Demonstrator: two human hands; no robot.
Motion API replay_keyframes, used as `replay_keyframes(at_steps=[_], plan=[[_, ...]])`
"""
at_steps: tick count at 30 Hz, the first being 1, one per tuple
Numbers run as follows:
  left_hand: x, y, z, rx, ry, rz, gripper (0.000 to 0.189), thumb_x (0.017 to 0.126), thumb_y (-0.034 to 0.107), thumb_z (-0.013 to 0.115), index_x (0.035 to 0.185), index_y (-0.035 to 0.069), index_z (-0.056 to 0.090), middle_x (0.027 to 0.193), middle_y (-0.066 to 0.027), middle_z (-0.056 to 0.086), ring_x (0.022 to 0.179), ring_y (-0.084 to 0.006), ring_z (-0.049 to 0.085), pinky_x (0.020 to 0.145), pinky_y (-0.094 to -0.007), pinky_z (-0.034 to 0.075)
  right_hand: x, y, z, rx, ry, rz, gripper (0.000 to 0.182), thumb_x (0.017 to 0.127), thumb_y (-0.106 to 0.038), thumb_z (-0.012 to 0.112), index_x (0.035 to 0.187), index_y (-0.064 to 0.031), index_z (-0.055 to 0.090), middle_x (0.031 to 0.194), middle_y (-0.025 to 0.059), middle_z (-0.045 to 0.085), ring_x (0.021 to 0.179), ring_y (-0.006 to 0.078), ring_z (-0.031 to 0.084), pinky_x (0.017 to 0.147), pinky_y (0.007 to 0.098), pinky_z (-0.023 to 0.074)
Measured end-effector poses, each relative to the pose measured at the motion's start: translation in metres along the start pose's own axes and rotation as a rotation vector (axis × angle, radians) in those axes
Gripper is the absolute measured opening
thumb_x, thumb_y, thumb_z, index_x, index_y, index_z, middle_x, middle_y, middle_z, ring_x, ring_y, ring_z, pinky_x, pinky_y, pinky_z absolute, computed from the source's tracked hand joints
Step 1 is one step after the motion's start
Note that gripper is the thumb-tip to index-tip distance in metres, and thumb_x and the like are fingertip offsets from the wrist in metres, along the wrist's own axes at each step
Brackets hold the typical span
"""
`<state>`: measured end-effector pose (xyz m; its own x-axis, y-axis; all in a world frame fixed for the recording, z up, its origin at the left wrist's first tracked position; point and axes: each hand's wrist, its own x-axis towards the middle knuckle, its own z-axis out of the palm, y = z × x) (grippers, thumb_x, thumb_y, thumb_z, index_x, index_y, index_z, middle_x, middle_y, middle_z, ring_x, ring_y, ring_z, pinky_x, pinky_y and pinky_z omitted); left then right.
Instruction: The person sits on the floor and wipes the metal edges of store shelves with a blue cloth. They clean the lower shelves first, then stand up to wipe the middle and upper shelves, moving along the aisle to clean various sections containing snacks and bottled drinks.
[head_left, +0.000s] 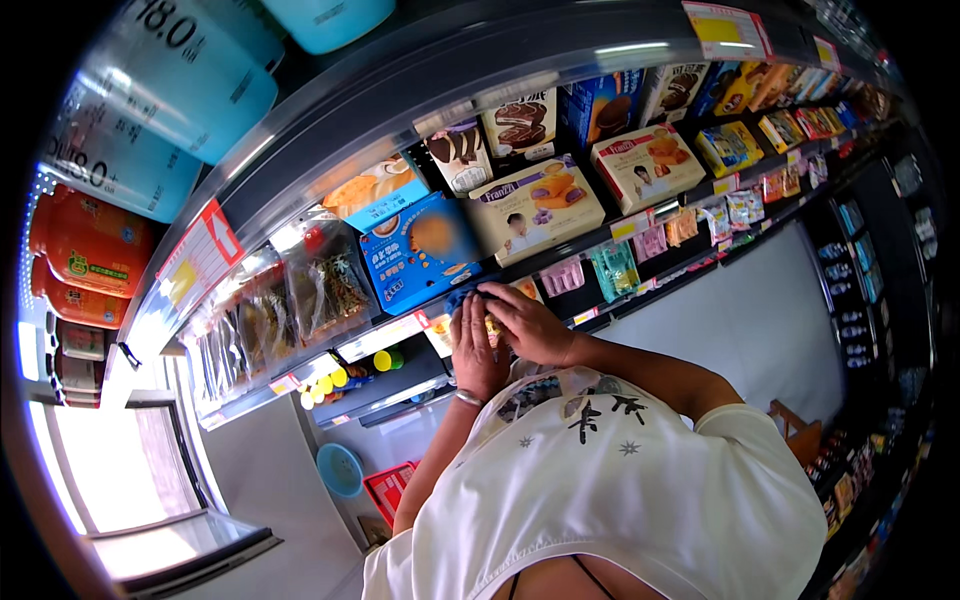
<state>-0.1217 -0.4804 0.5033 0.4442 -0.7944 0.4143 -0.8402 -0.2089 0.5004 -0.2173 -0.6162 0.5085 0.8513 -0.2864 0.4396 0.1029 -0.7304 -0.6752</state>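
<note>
Close together at the shelf's front edge, both my hands are on a small bunched dark blue cloth. My left hand, with a silver bangle at the wrist, lies with its fingers stretched over the cloth's near side. From the right, my right hand pinches the cloth's upper edge with its fingertips. Most of the cloth is hidden under the fingers. Just beyond it stands a blue snack box. To the upper right of the hands lies a cream Franzzi cookie box.
Clear bags of dried goods stand left on the shelf. More boxes, including another Franzzi box, extend right. Above runs an upper shelf edge with large blue containers. Below are a blue basin and a red basket.
</note>
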Motion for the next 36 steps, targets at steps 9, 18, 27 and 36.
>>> replay_keyframes(at_steps=[9, 18, 27, 36], plan=[[0.033, 0.067, 0.064, -0.031, -0.055, 0.041, 0.085, 0.079, 0.003, 0.072, 0.157, -0.003, 0.037, 0.157, -0.0253, 0.046, 0.140, -0.0488, 0.046, 0.119, -0.0524, 0.038, -0.036, 0.044, -0.081, 0.032, 0.061, 0.054, 0.053, 0.082, 0.010, 0.063, 0.135, 0.0041, 0.056, 0.149, 0.0214, 0.050, 0.134, 0.0413, 0.054, 0.111, 0.0449, 0.0479], [0.070, 0.114, 0.100, -0.079, -0.169, 0.146, 0.086, 0.080, 0.004, 0.072, 0.157, -0.005, 0.036, 0.158, -0.0252, 0.045, 0.145, -0.0464, 0.042, 0.121, -0.0503, 0.037, -0.066, 0.072, -0.127, 0.009, 0.241, 0.189, 0.046, 0.085, 0.012, 0.060, 0.130, 0.0014, 0.058, 0.145, 0.0210, 0.054, 0.130, 0.0434, 0.056, 0.109, 0.0463, 0.0481], [0.087, 0.124, 0.122, -0.064, -0.218, 0.239, 0.082, 0.079, 0.005, 0.069, 0.154, -0.007, 0.039, 0.156, -0.0261, 0.046, 0.140, -0.0464, 0.045, 0.119, -0.0498, 0.039, -0.078, 0.078, -0.139, -0.042, 0.301, 0.267, 0.052, 0.085, 0.010, 0.063, 0.136, 0.0020, 0.053, 0.148, 0.0212, 0.050, 0.131, 0.0449, 0.054, 0.108, 0.0468, 0.0489], [0.061, 0.096, 0.086, -0.026, -0.140, 0.140, 0.076, 0.082, 0.003, 0.066, 0.154, -0.002, 0.042, 0.155, -0.0216, 0.050, 0.140, -0.0418, 0.049, 0.118, -0.0495, 0.040, -0.065, 0.056, -0.104, -0.061, 0.149, 0.196, 0.067, 0.081, 0.009, 0.067, 0.144, 0.0048, 0.047, 0.155, 0.0248, 0.043, 0.140, 0.0467, 0.047, 0.115, 0.0469, 0.0432]])
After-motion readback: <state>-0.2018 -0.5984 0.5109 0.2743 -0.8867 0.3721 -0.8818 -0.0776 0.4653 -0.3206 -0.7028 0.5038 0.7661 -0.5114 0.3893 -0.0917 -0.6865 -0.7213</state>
